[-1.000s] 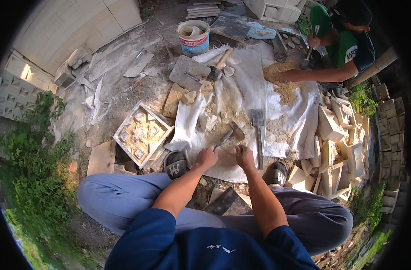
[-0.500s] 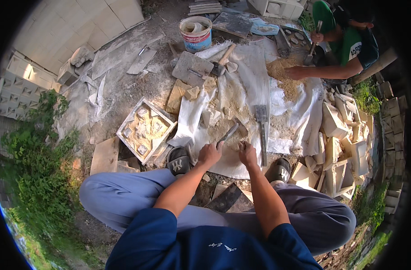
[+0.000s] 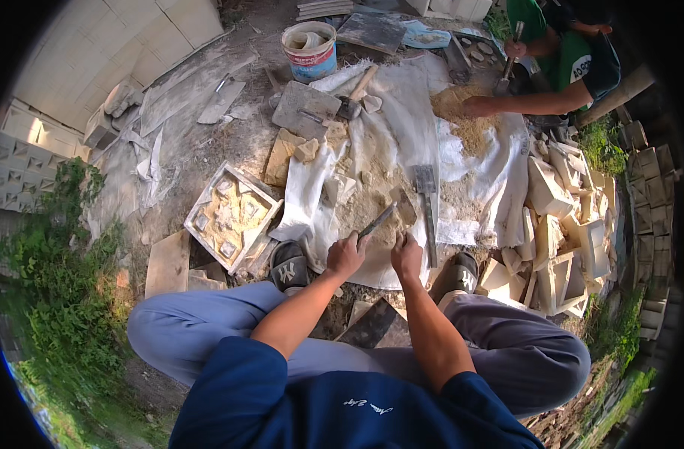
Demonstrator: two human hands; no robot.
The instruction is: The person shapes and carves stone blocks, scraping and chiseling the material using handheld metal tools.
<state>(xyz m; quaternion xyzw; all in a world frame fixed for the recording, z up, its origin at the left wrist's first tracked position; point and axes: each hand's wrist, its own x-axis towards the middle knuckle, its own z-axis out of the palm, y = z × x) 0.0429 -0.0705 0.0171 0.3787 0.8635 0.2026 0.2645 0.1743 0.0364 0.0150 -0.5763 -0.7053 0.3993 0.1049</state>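
Observation:
My left hand (image 3: 345,256) is closed around a narrow grey bar-like tool (image 3: 378,218), which slants up to the right over the sandy sheet. Close beside it, my right hand (image 3: 407,257) has its fingers closed, but what they grip is hidden. Just beyond those fingers is a small flat brown blade (image 3: 406,209), near the bar's tip; whether it joins the right hand's grip is unclear. A long-handled flat tool (image 3: 426,183) lies to the right of my hands. White woven sheeting (image 3: 383,278) strewn with sand and stone chips spreads beneath.
A white square frame (image 3: 199,226) holding sandy material lies at left. A hammer (image 3: 351,108), a grey slab (image 3: 305,109) and a bucket (image 3: 310,60) stand farther off. Broken pale blocks (image 3: 549,187) are heaped at right. At upper right, another person's hand (image 3: 479,107) touches a sand pile.
The view has shifted slightly, so the surroundings sit a little farther left and up. The small brown blade has moved right relative to the sheet. Both hands stay closed and near each other.

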